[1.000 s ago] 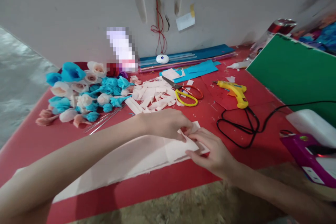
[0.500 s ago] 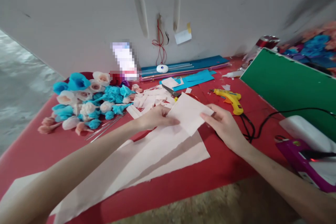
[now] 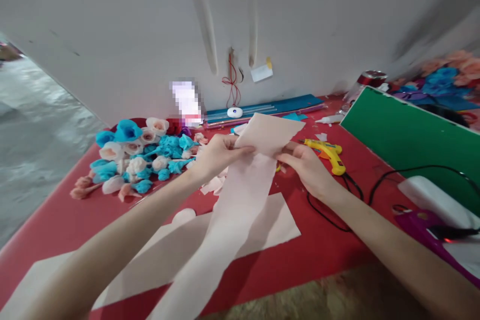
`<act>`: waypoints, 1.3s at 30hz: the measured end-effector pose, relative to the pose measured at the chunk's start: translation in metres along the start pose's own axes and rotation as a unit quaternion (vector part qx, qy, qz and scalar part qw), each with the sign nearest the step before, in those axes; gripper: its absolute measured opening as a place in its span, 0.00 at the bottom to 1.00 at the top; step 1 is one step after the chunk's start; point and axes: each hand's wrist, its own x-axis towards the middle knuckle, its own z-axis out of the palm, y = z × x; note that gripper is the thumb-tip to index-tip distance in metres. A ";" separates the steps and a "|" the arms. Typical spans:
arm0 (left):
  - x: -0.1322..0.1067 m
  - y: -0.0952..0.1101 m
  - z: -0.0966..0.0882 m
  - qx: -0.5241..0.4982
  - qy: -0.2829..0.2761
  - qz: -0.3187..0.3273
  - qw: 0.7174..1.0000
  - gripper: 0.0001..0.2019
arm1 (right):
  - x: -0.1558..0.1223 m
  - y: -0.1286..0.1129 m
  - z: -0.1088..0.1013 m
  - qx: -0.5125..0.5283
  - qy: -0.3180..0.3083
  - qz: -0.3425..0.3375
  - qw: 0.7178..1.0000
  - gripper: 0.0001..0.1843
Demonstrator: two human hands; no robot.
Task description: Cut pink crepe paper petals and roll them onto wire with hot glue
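A long pale pink strip of paper (image 3: 240, 200) runs from my fingers toward the table's front, its upper end folded over into a flap. My left hand (image 3: 219, 157) pinches the left side of the fold between thumb and fingers. At the right edge of the fold, my right hand (image 3: 307, 167) grips the same strip. A second pale sheet (image 3: 161, 250) lies on the table beneath it. Pale paper scraps (image 3: 213, 185) are partly hidden behind my left hand and the strip. Just beyond my right hand lies a yellow glue gun (image 3: 326, 152).
Blue, white and pink paper flowers (image 3: 138, 155) crowd the left of the red table (image 3: 270, 275). A green board (image 3: 401, 135) leans at the right, near black cables, a white block (image 3: 435, 200) and a purple object (image 3: 423, 225). A lit phone, blurred, stands against the wall.
Both hands have lifted the folded end of the strip slightly upward. The strip now hangs clear of the lower sheet and stretches toward me. The view has shifted a little.
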 end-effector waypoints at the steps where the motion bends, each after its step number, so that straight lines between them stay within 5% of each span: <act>1: 0.001 0.000 -0.002 -0.018 -0.006 0.001 1.000 0.12 | 0.004 -0.001 -0.001 0.008 -0.001 -0.006 1.000 0.05; 7: -0.006 0.000 -0.006 -0.120 -0.050 0.010 0.991 0.09 | 0.006 -0.013 -0.007 0.028 -0.013 -0.046 0.998 0.09; 16: -0.024 0.000 -0.011 -0.185 -0.028 0.060 0.981 0.06 | -0.014 -0.025 -0.006 -0.014 -0.022 -0.113 0.993 0.06; 21: -0.024 0.003 -0.016 -0.169 -0.033 0.119 0.978 0.08 | -0.016 -0.032 -0.008 -0.072 -0.049 -0.178 0.980 0.11; 28: -0.025 -0.008 -0.024 -0.134 -0.083 0.102 0.982 0.14 | -0.015 -0.031 -0.015 -0.113 -0.076 -0.172 0.976 0.17; 32: -0.021 -0.010 -0.027 -0.141 -0.107 0.096 0.980 0.17 | -0.015 -0.035 -0.023 -0.140 -0.165 -0.192 0.957 0.19; 39: -0.023 0.000 -0.021 0.012 -0.104 0.089 0.991 0.07 | -0.014 -0.046 -0.019 -0.219 -0.231 -0.161 0.934 0.11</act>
